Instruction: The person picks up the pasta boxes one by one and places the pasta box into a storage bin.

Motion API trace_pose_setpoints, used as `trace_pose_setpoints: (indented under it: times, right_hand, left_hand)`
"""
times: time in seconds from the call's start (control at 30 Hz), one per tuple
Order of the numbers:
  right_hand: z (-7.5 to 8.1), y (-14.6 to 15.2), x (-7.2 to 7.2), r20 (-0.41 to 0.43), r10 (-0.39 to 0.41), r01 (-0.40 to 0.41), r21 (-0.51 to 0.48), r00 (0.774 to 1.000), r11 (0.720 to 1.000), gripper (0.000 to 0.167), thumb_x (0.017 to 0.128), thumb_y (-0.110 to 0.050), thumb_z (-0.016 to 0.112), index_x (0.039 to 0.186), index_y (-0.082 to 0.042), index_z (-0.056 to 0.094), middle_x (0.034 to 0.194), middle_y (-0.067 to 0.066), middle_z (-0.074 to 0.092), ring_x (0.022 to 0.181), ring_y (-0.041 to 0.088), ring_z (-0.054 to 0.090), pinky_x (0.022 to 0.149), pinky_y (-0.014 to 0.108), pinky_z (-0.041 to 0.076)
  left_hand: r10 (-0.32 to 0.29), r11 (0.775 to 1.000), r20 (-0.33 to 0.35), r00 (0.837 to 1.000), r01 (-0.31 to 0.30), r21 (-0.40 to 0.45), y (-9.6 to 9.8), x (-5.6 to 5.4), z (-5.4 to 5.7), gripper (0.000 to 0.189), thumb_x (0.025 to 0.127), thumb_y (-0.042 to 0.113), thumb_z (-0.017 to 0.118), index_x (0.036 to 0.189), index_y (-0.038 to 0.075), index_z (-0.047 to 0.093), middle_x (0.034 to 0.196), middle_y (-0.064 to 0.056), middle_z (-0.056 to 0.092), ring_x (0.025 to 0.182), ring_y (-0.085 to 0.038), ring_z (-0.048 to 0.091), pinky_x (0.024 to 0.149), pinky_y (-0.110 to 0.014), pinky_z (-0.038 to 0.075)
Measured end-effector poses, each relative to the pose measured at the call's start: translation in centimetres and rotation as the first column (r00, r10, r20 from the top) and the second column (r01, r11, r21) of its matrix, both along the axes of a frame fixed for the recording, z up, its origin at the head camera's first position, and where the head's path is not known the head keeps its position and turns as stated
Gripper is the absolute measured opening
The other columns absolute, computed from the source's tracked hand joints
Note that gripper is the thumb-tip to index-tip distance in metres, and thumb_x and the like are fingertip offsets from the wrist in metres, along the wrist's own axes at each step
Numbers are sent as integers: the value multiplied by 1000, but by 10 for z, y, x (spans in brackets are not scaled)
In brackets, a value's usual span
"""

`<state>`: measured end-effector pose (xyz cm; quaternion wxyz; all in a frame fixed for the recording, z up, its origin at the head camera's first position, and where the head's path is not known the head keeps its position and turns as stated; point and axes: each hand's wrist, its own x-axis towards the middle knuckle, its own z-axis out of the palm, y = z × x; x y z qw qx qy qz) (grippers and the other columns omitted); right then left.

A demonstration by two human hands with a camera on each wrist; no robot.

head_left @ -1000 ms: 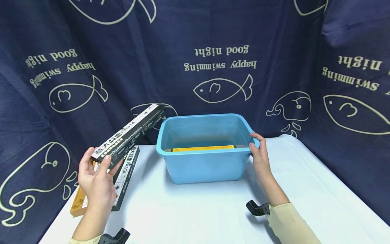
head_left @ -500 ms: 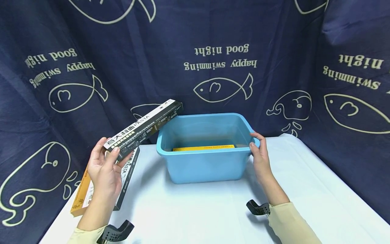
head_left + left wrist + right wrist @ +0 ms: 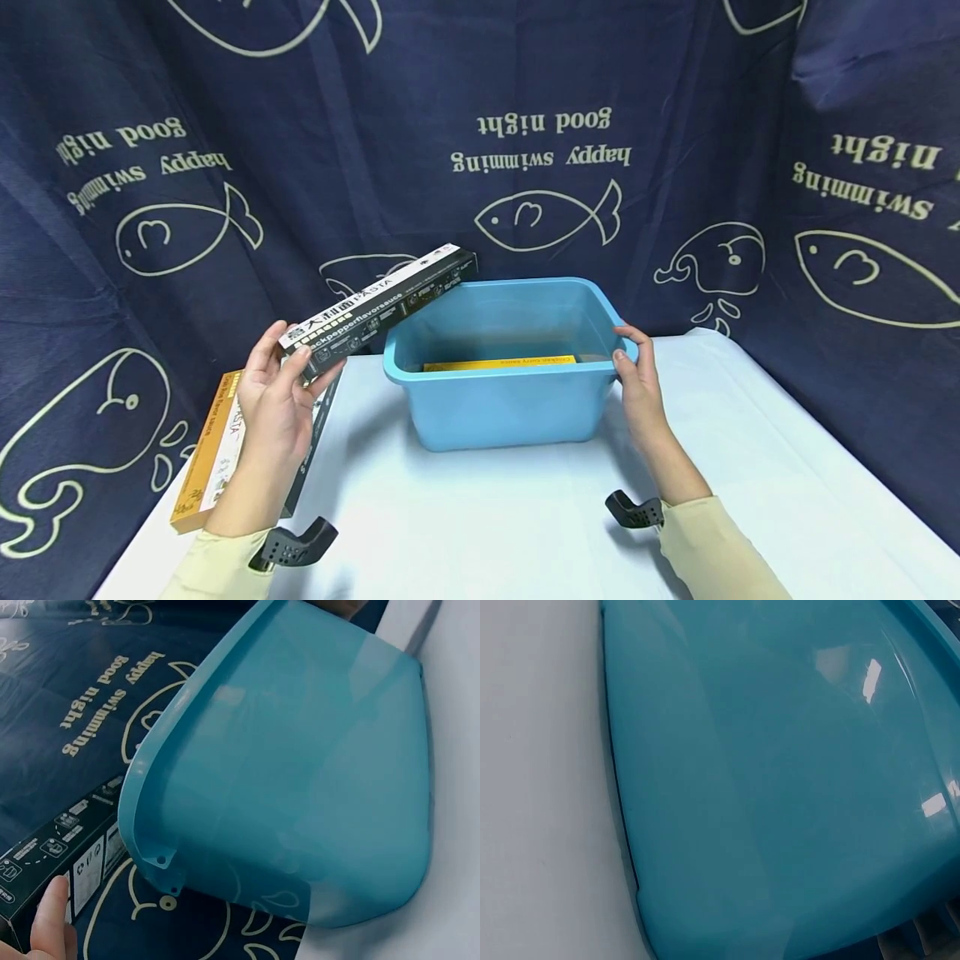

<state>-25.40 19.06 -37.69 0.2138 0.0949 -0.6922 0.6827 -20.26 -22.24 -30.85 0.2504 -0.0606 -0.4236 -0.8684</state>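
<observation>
In the head view my left hand (image 3: 279, 408) grips the near end of a long black-and-white pasta box (image 3: 382, 304). The box slants up to the right, its far end above the left rim of a blue plastic bin (image 3: 510, 408). The left wrist view shows a finger (image 3: 51, 915) against the box's dark side, beside the bin's outer wall (image 3: 300, 765). My right hand (image 3: 641, 392) holds the bin's right rim, thumb outside. Inside the bin lies a yellow box (image 3: 498, 364), mostly hidden by the front wall. The right wrist view shows only the bin's wall (image 3: 765, 780) and cloth.
An orange-and-white pasta box (image 3: 206, 458) lies on the white tablecloth (image 3: 480, 525) at the left. Beside it is another dark pasta box (image 3: 307, 458), partly covered by my left forearm. A navy curtain (image 3: 375, 125) with fish prints hangs behind the table.
My left hand has carried the black-and-white pasta box to the right, so its far end has come over the bin's left rim. My right hand and the bin have stayed put.
</observation>
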Motion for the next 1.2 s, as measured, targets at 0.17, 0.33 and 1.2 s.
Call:
trace_pose_setpoints:
  times: [0.17,0.33,1.2]
  right_hand:
    - [0,1,0,7,2,-2,16,1000,1000,44,103,-20,37,146,-9,34,159,5,28,147,26,26,118,61,20]
    - [-1,1,-1,5,1,-1,24,1000,1000,44,104,-20,37,146,-9,34,160,5,28,147,27,25,118,61,20]
    - [1,1,1,3,1,-1,46,1000,999,45,104,-20,37,147,-8,32,163,5,25,150,29,22,119,63,20]
  left_hand:
    - [-46,998,43,998,47,-31,0,-4,2,50,97,-5,55,143,11,45,140,-6,42,116,-18,64,79,-37,60]
    - [-80,994,62,995,85,-75,2,-8,4,50,98,-3,54,144,12,42,137,-6,41,115,-15,64,81,-36,60]
    - [-229,919,182,956,274,-283,11,-38,20,50,102,4,52,148,15,38,131,1,43,115,-11,59,83,-36,61]
